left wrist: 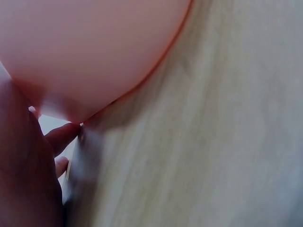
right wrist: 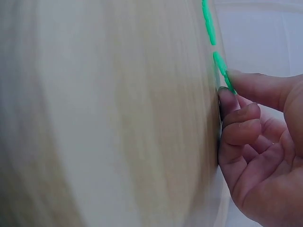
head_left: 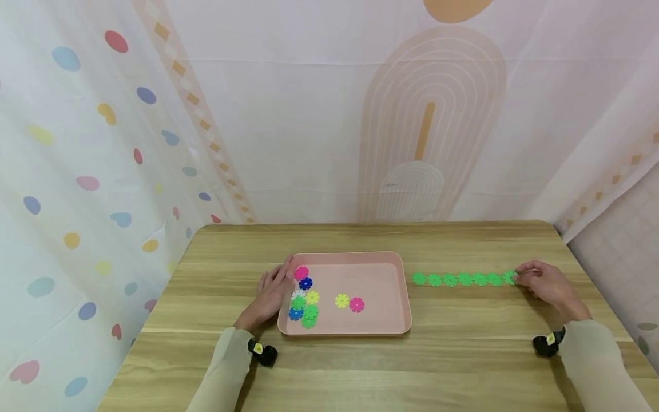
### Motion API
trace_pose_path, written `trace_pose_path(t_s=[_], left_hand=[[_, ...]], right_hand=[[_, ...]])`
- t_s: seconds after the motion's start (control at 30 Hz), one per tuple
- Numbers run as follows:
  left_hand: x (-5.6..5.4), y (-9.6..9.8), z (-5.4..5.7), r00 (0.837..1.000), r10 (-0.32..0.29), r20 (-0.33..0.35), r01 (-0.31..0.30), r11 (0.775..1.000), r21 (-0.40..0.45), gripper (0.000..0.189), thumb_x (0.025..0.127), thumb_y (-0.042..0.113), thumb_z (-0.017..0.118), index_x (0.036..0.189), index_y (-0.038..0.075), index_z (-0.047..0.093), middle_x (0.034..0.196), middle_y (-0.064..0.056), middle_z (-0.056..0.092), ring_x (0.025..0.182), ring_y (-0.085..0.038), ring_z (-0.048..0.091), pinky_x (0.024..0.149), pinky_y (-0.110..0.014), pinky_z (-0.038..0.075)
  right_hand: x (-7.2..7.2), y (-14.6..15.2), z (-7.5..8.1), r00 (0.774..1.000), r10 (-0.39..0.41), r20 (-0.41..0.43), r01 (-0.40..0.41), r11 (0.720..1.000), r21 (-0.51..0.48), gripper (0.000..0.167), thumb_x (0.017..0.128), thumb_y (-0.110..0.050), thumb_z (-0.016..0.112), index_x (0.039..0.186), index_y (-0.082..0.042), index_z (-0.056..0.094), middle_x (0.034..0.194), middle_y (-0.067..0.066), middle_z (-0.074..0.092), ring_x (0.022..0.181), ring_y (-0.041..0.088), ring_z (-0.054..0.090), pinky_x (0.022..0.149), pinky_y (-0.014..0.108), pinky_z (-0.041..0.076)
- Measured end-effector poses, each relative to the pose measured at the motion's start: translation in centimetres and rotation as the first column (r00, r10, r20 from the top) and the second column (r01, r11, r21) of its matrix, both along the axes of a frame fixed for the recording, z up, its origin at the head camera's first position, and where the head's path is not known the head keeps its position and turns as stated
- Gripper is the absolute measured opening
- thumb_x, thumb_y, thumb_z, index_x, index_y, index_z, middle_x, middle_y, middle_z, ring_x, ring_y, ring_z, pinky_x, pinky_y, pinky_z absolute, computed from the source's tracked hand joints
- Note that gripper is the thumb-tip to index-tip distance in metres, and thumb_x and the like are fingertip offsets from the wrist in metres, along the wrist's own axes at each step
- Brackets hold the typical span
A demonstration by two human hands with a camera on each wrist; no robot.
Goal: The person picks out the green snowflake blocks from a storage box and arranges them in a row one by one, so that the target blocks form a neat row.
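Observation:
My left hand [head_left: 268,297] rests at the left rim of a shallow pink tray [head_left: 370,327], its fingers stretched along that side. In the left wrist view, fingertips [left wrist: 66,135] touch the tray's edge. Toothed plastic discs lie inside the tray: a cluster with pink [head_left: 301,273], dark blue [head_left: 305,283], green [head_left: 310,312] and other colours, plus a yellow disc [head_left: 342,300] beside a pink one [head_left: 357,304]. Right of the tray, my right hand [head_left: 548,283] pinches a green disc [right wrist: 222,68] between thumb and finger, at the right end of a row of green discs [head_left: 465,278].
All of this is on a wood-grain table [head_left: 463,366], whose back edge meets a patterned curtain [head_left: 309,114]. Black wrist cameras [head_left: 265,353] are strapped to both sleeves.

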State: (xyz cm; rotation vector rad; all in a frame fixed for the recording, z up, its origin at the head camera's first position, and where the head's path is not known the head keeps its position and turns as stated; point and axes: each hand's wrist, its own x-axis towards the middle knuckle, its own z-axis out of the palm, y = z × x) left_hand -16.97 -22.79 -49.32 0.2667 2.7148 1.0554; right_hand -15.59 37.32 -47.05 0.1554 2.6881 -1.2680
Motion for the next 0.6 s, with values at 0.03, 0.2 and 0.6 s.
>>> trace_pose_path(t_s=[0.03, 0.2, 0.6], left_hand=[[0.02, -0.01, 0.01, 1.0, 0.0, 0.0, 0.0, 1.0, 0.001, 0.058, 0.109, 0.041, 0.02, 0.16, 0.028, -0.002, 0.168, -0.001, 0.005, 0.152, -0.032, 0.0, 0.117, -0.056, -0.015], [0.15, -0.05, 0.03, 1.0, -0.003, 0.005, 0.003, 1.0, 0.004, 0.058, 0.109, 0.041, 0.02, 0.16, 0.029, -0.003, 0.168, -0.003, 0.006, 0.152, -0.032, 0.0, 0.117, -0.056, -0.016], [0.21, 0.02, 0.11, 1.0, 0.001, -0.004, -0.001, 1.0, -0.013, 0.057, 0.109, 0.041, 0.019, 0.16, 0.029, -0.003, 0.167, -0.005, 0.006, 0.152, -0.034, 0.0, 0.116, -0.056, -0.016]], right_hand=[[0.01, -0.03, 0.01, 1.0, 0.002, -0.001, -0.001, 1.0, 0.004, 0.037, 0.097, -0.018, 0.06, 0.118, 0.012, 0.053, 0.083, -0.001, 0.061, 0.067, 0.008, 0.054, 0.059, 0.026, 0.049], [0.0, -0.12, -0.06, 1.0, 0.013, -0.009, -0.012, 1.0, 0.026, 0.034, 0.097, -0.014, 0.06, 0.116, 0.013, 0.053, 0.08, 0.003, 0.059, 0.064, 0.01, 0.054, 0.057, 0.026, 0.049], [-0.06, 0.04, 0.14, 1.0, 0.026, -0.006, -0.026, 1.0, 0.013, 0.034, 0.1, -0.019, 0.056, 0.116, 0.011, 0.052, 0.076, 0.001, 0.053, 0.06, 0.01, 0.048, 0.055, 0.026, 0.045]])
